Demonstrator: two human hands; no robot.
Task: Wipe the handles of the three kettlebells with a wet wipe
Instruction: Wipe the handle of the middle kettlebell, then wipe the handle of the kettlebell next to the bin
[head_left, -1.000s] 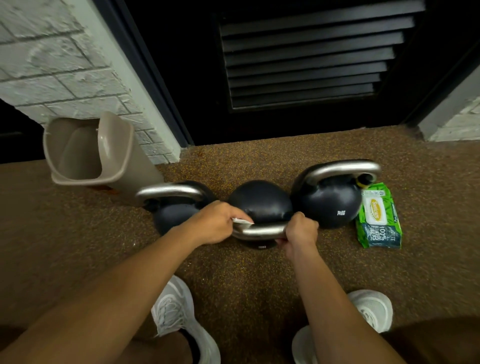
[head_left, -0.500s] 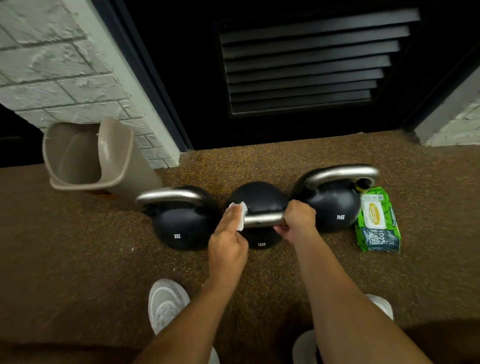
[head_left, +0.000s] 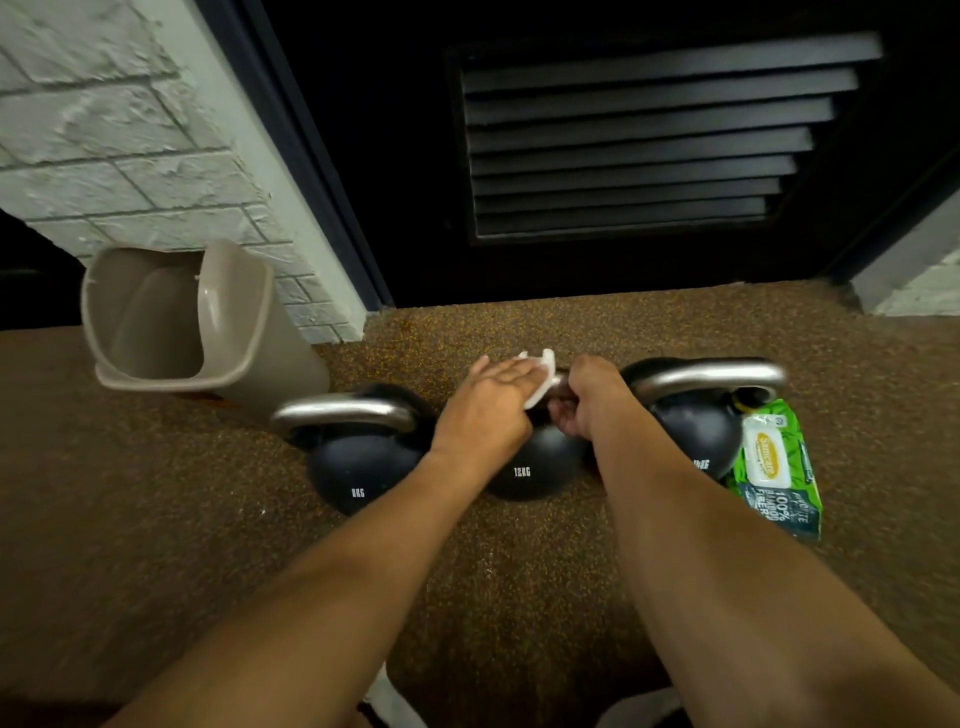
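Note:
Three black kettlebells with steel handles stand in a row on the floor: the left kettlebell (head_left: 358, 467), the middle kettlebell (head_left: 535, 462) marked 12KG, and the right kettlebell (head_left: 696, 436). My left hand (head_left: 493, 405) presses a white wet wipe (head_left: 540, 379) onto the middle handle, which is almost wholly hidden under both hands. My right hand (head_left: 592, 400) grips the right end of that same handle. The left handle (head_left: 343, 410) and the right handle (head_left: 711, 376) are bare.
A green pack of wet wipes (head_left: 779, 473) lies right of the kettlebells. A beige bin (head_left: 182, 322) stands at the left against a white brick wall (head_left: 104, 145). A dark louvred door (head_left: 623, 140) is behind. The floor is brown speckled rubber.
The middle kettlebell has tipped away from me, its handle now at the far side. My left hand has followed with the wipe and lies flat on the handle.

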